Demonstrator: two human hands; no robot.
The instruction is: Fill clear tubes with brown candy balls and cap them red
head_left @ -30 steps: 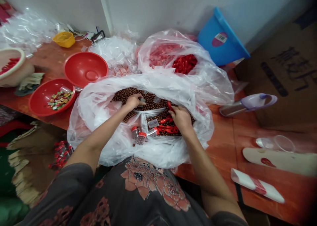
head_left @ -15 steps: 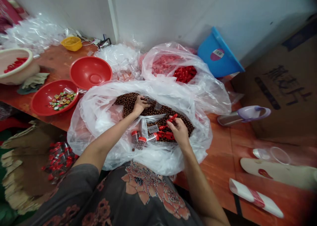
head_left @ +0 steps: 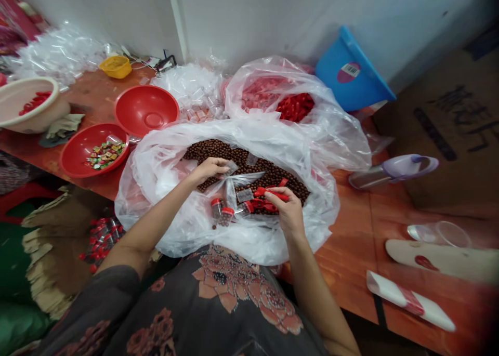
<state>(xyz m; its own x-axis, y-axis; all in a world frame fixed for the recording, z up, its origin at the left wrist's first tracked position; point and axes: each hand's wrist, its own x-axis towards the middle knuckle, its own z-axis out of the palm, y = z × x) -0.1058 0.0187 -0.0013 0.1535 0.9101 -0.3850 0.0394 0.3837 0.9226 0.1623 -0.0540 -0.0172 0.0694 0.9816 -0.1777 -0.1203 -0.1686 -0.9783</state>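
A white plastic bag [head_left: 156, 189] lies wide open before me, full of small round brown balls [head_left: 212, 150]. Over its left part, my left hand [head_left: 210, 170] pinches a small clear plastic jar [head_left: 231, 167]. My right hand [head_left: 287, 205] is closed on a red plastic piece [head_left: 278, 194], perhaps a lid, above the right part. More red pieces [head_left: 262, 206] lie on the balls just beneath it. Several small jars with red lids [head_left: 226, 216] rest on the bag's near fold, brown balls inside them. An uncapped clear jar [head_left: 245, 195] lies between my hands.
Behind stands a clear bag of red pieces [head_left: 295, 106] beside a blue bucket [head_left: 353, 73]. Left are two red bowls [head_left: 146, 106], one holding wrapped sweets [head_left: 105, 154], and a pile of clear jars [head_left: 189, 86]. A flask [head_left: 390, 171] and a cardboard box [head_left: 448, 137] are at right.
My left hand has lifted the clear jar off the balls, back toward me. My right hand has raised a red piece and drawn it nearer. The camera view has shifted slightly.
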